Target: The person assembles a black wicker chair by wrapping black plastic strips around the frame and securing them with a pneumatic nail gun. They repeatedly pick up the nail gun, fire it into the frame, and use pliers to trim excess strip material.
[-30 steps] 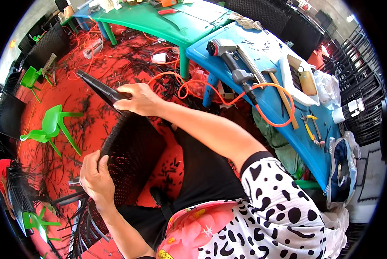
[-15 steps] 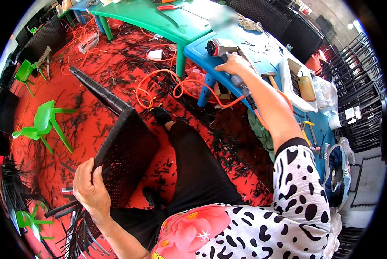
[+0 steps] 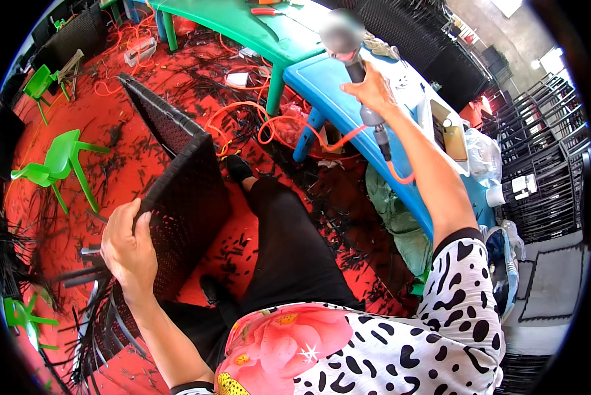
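Observation:
My left hand (image 3: 128,245) is closed over the edge of a black woven wicker furniture piece (image 3: 193,207), which stands tilted in front of my legs. Its fingers curl over the rim, and loose black strands hang below the wrist. At the right, my right hand (image 3: 376,91) is wrapped round the grip of a grey air nail gun (image 3: 370,118) above the blue table (image 3: 315,78). An orange air hose (image 3: 401,175) joins the lower end of the tool. The tool's upper end is blurred, and my hand hides part of its body.
Red-handled pliers (image 3: 266,11) lie on the green table (image 3: 216,26). A white tray (image 3: 433,108) with a phone (image 3: 453,142) is on the blue table. Green chairs (image 3: 61,155) stand at the left. Black scraps and looping orange hose cover the red floor.
My right hand has lifted the air nail gun from the blue table and turned its head upward. My left hand keeps its hold on the wicker piece. The whole view has shifted slightly.

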Motion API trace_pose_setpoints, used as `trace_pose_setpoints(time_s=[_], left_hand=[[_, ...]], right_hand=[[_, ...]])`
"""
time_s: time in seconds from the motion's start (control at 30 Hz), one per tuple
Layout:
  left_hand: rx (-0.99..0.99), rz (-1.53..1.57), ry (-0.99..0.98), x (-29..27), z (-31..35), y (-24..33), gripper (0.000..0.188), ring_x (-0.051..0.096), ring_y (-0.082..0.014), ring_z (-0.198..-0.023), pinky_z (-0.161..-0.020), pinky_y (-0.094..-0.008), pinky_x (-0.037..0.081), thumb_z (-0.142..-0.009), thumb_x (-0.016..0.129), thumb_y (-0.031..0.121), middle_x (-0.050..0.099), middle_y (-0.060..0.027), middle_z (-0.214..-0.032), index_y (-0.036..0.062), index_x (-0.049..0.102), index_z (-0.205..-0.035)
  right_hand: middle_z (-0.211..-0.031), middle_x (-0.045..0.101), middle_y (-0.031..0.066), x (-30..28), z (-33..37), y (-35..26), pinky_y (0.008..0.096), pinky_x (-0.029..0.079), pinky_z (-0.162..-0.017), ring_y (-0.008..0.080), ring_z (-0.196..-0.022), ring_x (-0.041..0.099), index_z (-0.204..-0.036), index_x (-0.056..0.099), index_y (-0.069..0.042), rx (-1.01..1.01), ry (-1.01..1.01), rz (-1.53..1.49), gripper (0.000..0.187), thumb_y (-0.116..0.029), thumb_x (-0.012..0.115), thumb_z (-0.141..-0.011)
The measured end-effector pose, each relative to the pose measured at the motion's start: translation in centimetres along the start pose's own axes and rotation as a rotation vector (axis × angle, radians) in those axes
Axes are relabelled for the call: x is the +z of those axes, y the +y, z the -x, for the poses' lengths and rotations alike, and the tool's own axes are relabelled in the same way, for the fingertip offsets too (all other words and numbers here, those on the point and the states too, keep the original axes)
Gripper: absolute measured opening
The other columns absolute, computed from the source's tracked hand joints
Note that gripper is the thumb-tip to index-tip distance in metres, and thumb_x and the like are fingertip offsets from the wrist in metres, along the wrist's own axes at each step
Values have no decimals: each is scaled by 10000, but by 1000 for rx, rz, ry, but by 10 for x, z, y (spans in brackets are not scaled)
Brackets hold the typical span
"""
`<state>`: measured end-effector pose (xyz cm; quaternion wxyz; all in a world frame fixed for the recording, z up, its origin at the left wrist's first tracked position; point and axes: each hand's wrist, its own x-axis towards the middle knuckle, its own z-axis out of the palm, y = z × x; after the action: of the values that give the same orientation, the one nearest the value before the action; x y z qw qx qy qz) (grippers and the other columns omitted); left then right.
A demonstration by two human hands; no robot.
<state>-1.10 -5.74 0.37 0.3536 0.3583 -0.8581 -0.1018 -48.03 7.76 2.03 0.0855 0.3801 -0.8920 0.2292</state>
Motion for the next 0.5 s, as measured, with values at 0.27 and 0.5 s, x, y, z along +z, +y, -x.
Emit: trace_pose_setpoints(time_s=[0.27, 0.5], left_hand=[[42, -35, 34, -1, 4, 9, 200, 631, -330, -853, -760, -401, 496, -759, 697, 90, 659, -129, -895, 41, 656, -948], [182, -15, 223, 9, 14, -3, 197, 615, -324, -788, -700, -425, 477, -742, 683, 63, 629, -110, -833, 45, 609, -924]], right_hand=[[-714, 639, 35, -84, 20, -118, 255, 489, -605, 94, -628, 594, -854, 616, -25, -551, 397, -603, 199, -149, 745, -767], [-785, 544, 55, -102, 96, -184, 267, 443, -666, 130, -707, 528, -833, 532, -31, -841, 86, -1070, 88, 27, 574, -782]])
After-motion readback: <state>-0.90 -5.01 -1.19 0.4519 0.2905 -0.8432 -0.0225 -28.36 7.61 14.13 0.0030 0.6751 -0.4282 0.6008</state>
